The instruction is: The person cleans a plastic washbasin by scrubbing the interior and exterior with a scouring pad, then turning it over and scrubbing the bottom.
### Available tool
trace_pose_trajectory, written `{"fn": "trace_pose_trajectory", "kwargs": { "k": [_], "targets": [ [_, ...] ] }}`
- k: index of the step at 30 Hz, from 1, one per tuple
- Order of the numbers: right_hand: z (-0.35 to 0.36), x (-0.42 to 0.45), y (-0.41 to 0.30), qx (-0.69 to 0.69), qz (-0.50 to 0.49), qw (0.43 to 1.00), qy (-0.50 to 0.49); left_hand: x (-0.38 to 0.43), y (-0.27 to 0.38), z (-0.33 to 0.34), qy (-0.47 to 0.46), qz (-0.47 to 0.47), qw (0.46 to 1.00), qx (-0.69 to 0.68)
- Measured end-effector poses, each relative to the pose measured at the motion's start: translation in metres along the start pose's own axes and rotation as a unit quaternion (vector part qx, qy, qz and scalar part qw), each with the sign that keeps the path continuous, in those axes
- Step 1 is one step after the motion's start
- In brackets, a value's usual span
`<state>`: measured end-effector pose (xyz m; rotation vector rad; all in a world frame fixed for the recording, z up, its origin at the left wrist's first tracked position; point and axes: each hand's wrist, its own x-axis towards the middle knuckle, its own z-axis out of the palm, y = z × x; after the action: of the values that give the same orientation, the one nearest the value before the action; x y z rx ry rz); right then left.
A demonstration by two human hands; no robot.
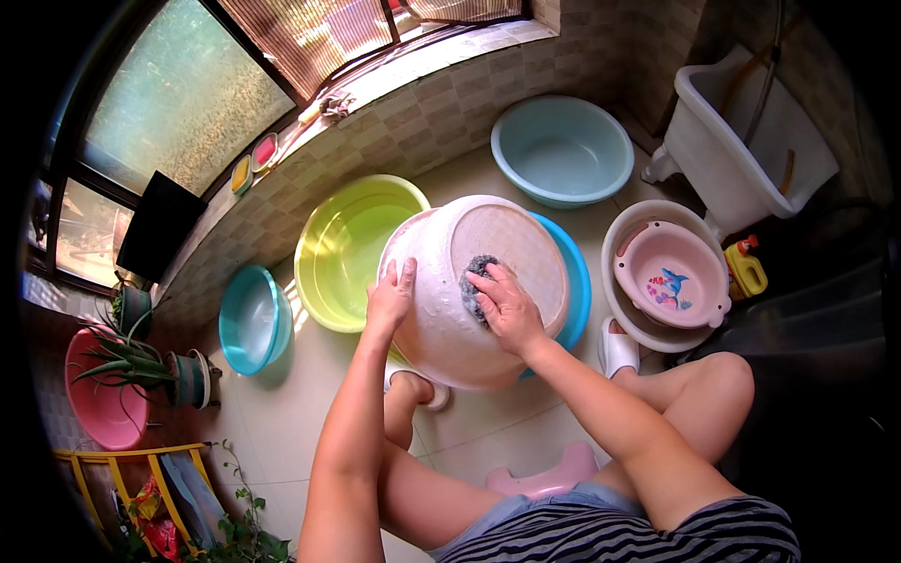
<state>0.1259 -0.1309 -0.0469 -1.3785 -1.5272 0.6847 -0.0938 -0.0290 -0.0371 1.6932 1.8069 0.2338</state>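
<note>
Before me a large pale pink plastic basin (429,310) is tipped on its side, its round underside (514,239) facing up and to the right. My left hand (391,299) grips or steadies its left side near the rim; the fingertips are partly hidden. In my right hand (508,310) is a grey steel wool scouring pad (477,288), pressed against the basin's outer wall beside the base edge. White suds show on the wall. Behind the tipped basin, a blue basin (578,274) is mostly hidden. To the left stands a yellow-green basin (352,246) holding water.
A light blue basin (563,151) stands by the tiled wall. At right, a pink basin (644,267) sits inside a whitish one (612,317), near a yellow bottle (746,271) and white sink (732,155). A teal basin (253,320) and potted aloe (134,369) are left.
</note>
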Motion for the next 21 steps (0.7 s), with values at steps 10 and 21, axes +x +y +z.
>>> {"fn": "trace_pose_trajectory", "kwargs": {
  "k": [10,21],
  "targets": [
    [0.028,0.022,-0.038,-0.058,0.035,0.992,0.102,-0.022,0.058,0.005,-0.026,-0.106,0.994,-0.027],
    [0.01,-0.067,0.076,-0.072,0.232,0.946,0.214,-0.029,0.068,0.023,-0.012,-0.068,0.997,0.024]
  ]
}}
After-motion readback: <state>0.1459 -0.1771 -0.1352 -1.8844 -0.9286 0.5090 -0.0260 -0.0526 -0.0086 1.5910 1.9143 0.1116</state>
